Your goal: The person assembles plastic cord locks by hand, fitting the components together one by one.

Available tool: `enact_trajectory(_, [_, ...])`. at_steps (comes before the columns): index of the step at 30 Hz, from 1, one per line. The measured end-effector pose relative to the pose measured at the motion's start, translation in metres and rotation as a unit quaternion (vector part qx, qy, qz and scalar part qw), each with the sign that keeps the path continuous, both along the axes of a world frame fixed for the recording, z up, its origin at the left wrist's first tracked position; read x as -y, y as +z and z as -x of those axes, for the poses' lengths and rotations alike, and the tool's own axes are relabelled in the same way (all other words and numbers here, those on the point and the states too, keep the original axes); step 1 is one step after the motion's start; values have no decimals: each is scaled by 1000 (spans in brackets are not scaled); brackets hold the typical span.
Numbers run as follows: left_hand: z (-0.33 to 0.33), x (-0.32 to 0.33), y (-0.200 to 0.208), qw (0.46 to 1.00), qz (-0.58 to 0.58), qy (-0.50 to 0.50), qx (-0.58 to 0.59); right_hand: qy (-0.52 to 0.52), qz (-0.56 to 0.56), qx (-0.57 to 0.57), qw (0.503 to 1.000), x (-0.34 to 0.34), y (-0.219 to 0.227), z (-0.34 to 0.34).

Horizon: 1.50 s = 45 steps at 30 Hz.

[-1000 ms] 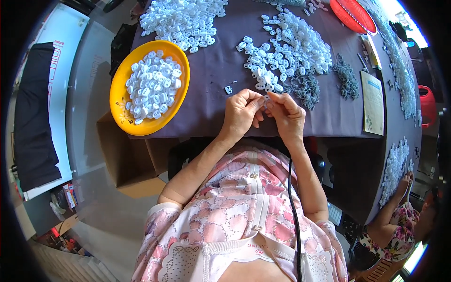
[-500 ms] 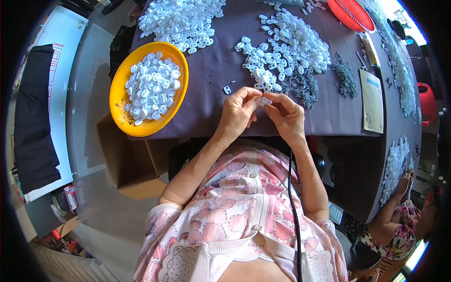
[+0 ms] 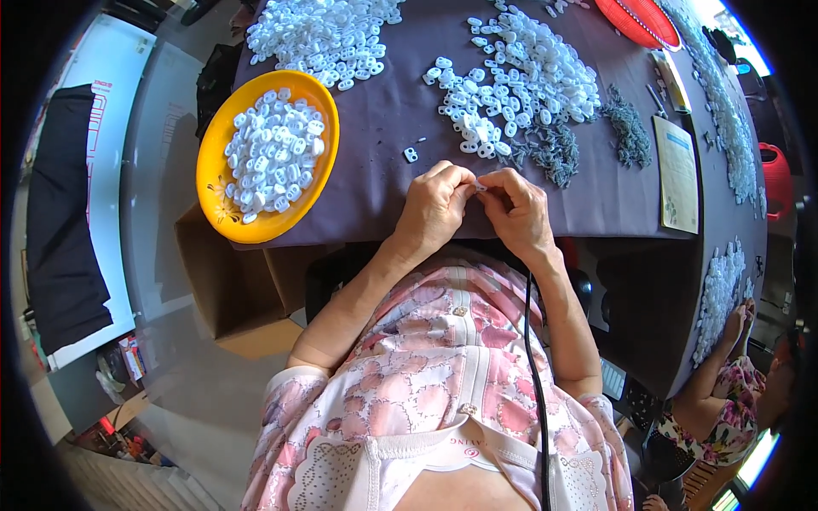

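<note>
Above the table's near edge, my left hand point(image 3: 436, 204) and my right hand point(image 3: 518, 211) meet fingertip to fingertip. Both are closed in a pinch on one small white oval plastic piece point(image 3: 481, 186), mostly covered by the fingers. Just beyond them lies a loose heap of similar white two-holed pieces point(image 3: 545, 72). A heap of small grey pieces point(image 3: 552, 153) sits beyond my right hand. A single white piece point(image 3: 411, 155) rests by itself ahead of my left hand, with a tiny bit point(image 3: 422, 139) near it.
To the left, a yellow oval bowl point(image 3: 213, 149) holds many white pieces. Another white heap point(image 3: 319, 34) lies behind it. On the right are a second grey heap point(image 3: 629, 128), a paper packet point(image 3: 676, 175) and a red basket point(image 3: 626, 21). Another person point(image 3: 716, 383) sits far right.
Both hands have drawn slightly back from the white heap, and the fingers now cover more of the piece between them. The view has shifted a little.
</note>
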<state>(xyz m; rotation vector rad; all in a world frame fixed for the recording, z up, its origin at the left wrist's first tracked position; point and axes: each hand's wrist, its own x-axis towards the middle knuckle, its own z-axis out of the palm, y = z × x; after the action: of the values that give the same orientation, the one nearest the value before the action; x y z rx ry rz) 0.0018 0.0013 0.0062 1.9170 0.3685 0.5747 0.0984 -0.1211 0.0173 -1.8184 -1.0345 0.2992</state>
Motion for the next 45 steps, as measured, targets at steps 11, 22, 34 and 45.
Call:
enact_trajectory(11, [2,4,-2,998,-65,15,20,9,-58,55,997,1,-6,1])
enact_trajectory(22, [9,2,-4,992,-123,-18,29,52,-90,153,983,5,-12,0])
enact_trajectory(34, [6,1,-7,993,-115,-17,32,18,-61,192,979,5,-9,3])
enact_trajectory(45, [4,-1,-1,990,-136,-31,-10,26,-66,199,977,4,-12,3])
